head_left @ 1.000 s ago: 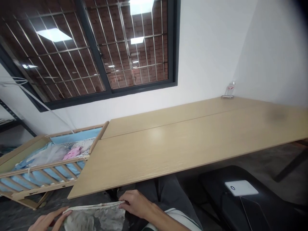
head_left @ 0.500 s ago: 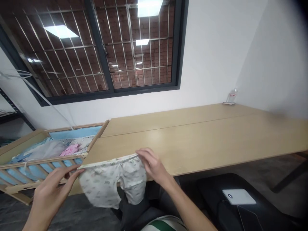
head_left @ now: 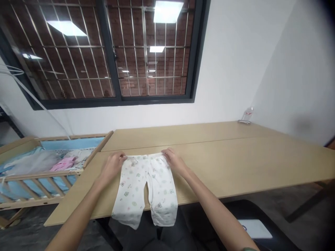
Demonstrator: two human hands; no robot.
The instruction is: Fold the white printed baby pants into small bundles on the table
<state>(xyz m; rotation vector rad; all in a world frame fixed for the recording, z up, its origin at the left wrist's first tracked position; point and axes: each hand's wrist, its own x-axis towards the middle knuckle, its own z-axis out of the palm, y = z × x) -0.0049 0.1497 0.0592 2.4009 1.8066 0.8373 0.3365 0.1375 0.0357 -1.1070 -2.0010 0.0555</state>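
While pants (head_left: 147, 171) handheld, cloth (head_left: 64, 163) in crib (head_left: 39, 202)

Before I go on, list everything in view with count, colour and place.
Table: one, light wood, centre to right
Small trousers: one pair, printed white, on the table, legs over its near edge
Crib: one, wood with blue lining, left
Cloth: one, pink, in the crib
Bottle: one, clear, table's far right corner
Flat object: one, greyish, by the bottle
Seat: one, black, lower right
Flat device: one, white, on the seat
Window: one, dark-framed, barred, upper left
Cable: one, white, far left
Left hand: one, bare, at the waistband's left end
Right hand: one, bare, at its right end
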